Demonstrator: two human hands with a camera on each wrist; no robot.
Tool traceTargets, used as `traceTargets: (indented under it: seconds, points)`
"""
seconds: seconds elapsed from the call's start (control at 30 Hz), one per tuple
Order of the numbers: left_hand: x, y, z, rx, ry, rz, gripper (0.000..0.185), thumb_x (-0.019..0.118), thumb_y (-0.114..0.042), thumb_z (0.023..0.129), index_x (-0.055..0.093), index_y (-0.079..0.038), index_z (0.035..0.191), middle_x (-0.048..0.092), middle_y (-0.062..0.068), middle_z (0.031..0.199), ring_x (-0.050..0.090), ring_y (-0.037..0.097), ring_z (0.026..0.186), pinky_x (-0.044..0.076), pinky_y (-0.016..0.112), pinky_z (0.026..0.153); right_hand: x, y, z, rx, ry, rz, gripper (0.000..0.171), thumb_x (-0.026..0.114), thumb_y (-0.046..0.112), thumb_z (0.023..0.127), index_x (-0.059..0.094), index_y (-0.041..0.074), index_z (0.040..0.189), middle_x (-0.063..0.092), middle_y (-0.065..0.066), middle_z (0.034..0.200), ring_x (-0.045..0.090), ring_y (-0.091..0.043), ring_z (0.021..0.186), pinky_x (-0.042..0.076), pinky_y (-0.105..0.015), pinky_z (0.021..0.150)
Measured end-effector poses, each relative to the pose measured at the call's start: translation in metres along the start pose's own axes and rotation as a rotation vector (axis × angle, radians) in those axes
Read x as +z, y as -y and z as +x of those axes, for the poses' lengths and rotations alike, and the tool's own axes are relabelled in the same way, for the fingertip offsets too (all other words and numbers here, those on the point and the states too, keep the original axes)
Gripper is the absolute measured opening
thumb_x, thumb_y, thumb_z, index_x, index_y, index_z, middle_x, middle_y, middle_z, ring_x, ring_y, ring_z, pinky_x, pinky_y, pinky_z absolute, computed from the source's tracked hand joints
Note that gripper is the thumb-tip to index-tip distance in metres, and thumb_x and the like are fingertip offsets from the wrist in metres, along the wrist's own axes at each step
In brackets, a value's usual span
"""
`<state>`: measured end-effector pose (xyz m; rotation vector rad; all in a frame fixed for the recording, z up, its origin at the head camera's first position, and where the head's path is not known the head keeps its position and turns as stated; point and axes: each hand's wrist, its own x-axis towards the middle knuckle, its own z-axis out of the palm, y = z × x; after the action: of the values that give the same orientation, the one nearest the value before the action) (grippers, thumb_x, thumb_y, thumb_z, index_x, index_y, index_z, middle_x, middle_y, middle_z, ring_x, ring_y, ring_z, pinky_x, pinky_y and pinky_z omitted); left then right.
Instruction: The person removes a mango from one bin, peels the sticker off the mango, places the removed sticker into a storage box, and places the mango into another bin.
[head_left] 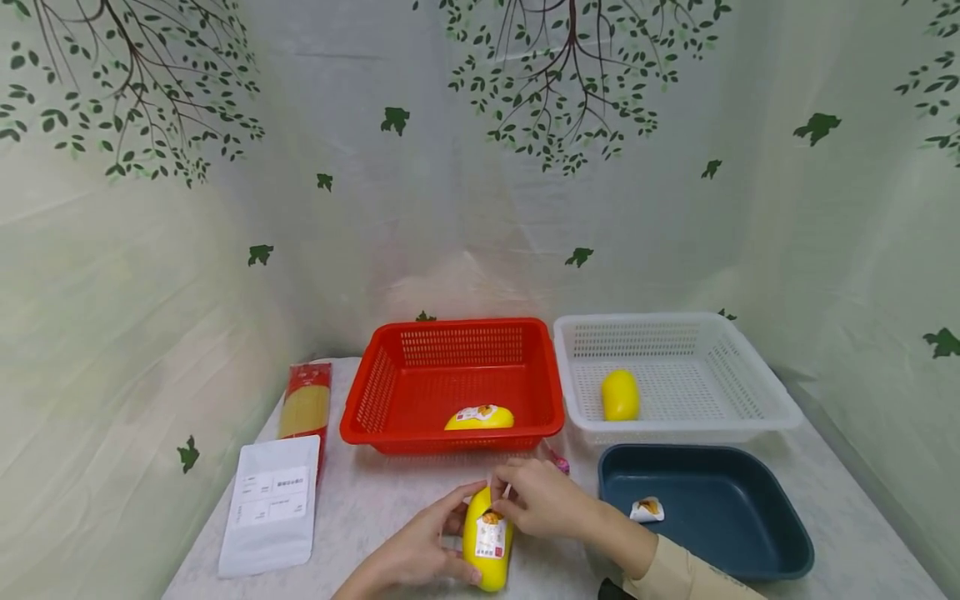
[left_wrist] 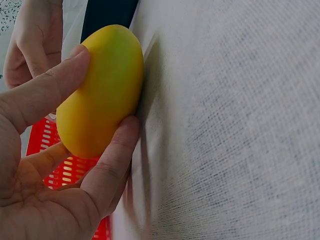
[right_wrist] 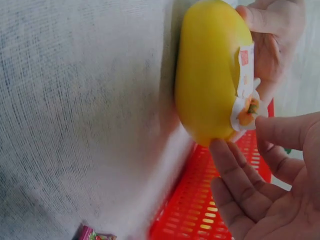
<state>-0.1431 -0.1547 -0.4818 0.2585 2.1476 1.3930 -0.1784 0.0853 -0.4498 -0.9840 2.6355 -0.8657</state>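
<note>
A yellow mango-shaped fruit [head_left: 487,546] stands on end on the table near the front edge, with a white printed label [head_left: 491,533] on its face. My left hand [head_left: 457,533] grips the fruit from the left, thumb and fingers curled round it [left_wrist: 100,90]. My right hand [head_left: 504,492] is at the fruit's top and pinches the lifted edge of the label [right_wrist: 245,100]. In the right wrist view the label's end curls away from the skin by my right fingertips [right_wrist: 225,150].
A red basket [head_left: 450,333] holds a labelled yellow fruit [head_left: 480,417]. A white basket [head_left: 675,325] holds a bare one [head_left: 620,394]. A dark blue tray [head_left: 750,533] contains a peeled label [head_left: 647,508]. A spaghetti pack [head_left: 305,408], white pouch [head_left: 272,504] and pink candy [head_left: 558,462] lie nearby.
</note>
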Motion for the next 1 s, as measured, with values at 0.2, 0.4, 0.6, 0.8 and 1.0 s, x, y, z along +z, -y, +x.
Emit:
traceTargets:
  seconds: [0.2,0.4,0.6,0.8,1.0]
  points:
    - [-0.0016,0.0013,-0.0021,-0.001,-0.006,0.006,0.104,0.096,-0.006,0.076,0.044,-0.031,0.162,0.064,0.005,0.136,0.063,0.023,0.117,0.061,0.050,0.099,-0.0007,-0.0041,0.0015,0.008,0.010,0.091,0.014,0.081,0.032,0.095,0.072,0.024,0.102,0.074,0.015,0.095,0.063,0.002,0.079,0.056,-0.014,0.076]
    - [0.0002,0.0021,-0.0037,0.010,0.001,-0.019,0.103,0.097,-0.006,0.076,0.045,-0.032,0.162,0.064,0.005,0.135,0.064,0.025,0.118,0.061,0.051,0.100,-0.0021,-0.0029,0.0000,0.061,0.024,0.128,0.026,0.085,0.033,0.092,0.078,0.021,0.114,0.078,0.013,0.102,0.066,0.003,0.082,0.057,-0.014,0.077]
    - [0.0017,0.0027,-0.0035,0.011,-0.011,-0.001,0.105,0.098,-0.007,0.075,0.044,-0.029,0.163,0.063,0.005,0.134,0.063,0.024,0.117,0.060,0.051,0.100,-0.0023,-0.0011,-0.0012,0.039,0.019,0.102,0.015,0.087,0.032,0.090,0.081,0.024,0.101,0.079,0.013,0.102,0.066,0.002,0.081,0.058,-0.014,0.078]
    - [0.0012,0.0029,-0.0030,0.009,-0.012,0.004,0.104,0.097,-0.006,0.076,0.043,-0.028,0.163,0.062,0.005,0.136,0.062,0.023,0.117,0.060,0.051,0.101,-0.0021,0.0004,-0.0022,0.041,0.009,0.094,0.013,0.087,0.033,0.091,0.080,0.025,0.098,0.079,0.013,0.101,0.065,0.002,0.078,0.057,-0.013,0.076]
    - [0.0012,0.0026,-0.0029,0.002,-0.008,-0.008,0.103,0.096,-0.006,0.077,0.044,-0.028,0.163,0.063,0.005,0.134,0.063,0.024,0.115,0.060,0.051,0.101,-0.0035,0.0018,-0.0015,0.053,0.013,0.091,0.014,0.086,0.034,0.091,0.079,0.025,0.097,0.078,0.013,0.098,0.063,0.003,0.076,0.057,-0.013,0.074]
